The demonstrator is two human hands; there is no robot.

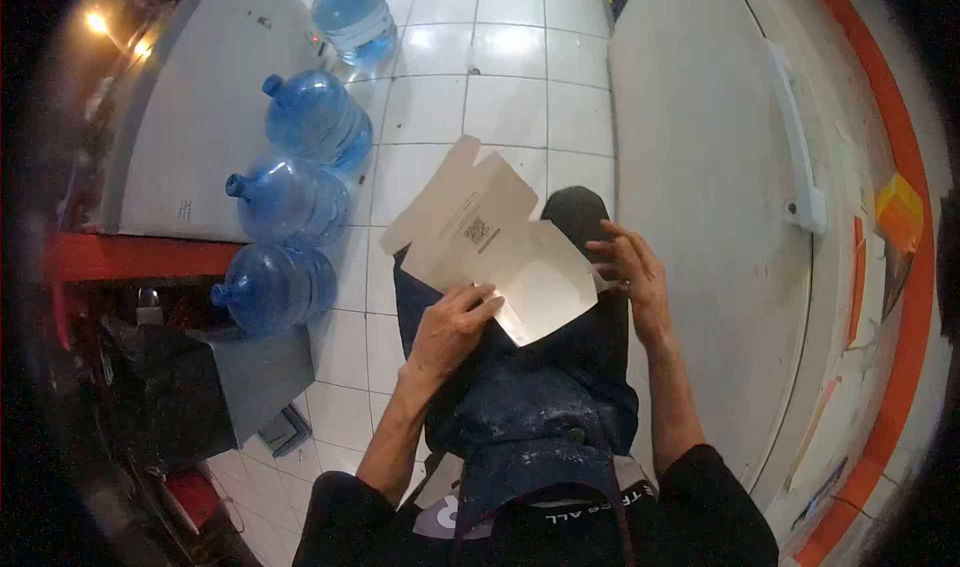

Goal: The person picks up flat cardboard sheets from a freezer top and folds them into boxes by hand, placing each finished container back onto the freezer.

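Note:
A partly folded cardboard box point(540, 282) rests on the lap, its flat flaps spread up and to the left with a printed QR code. My left hand point(458, 324) is closed on the box's near left edge, fingertips at the fold. Beside the box's right edge is my right hand point(632, 267), its fingers apart; one or two fingertips lie near a side flap, and whether they touch it is unclear.
Several blue water bottles point(320, 117) line the tiled floor point(430, 107) at the left, beside a grey-white cabinet point(215, 107). A large white door panel with a handle point(797, 157) stands at the right. A dark box point(265, 377) is at the lower left.

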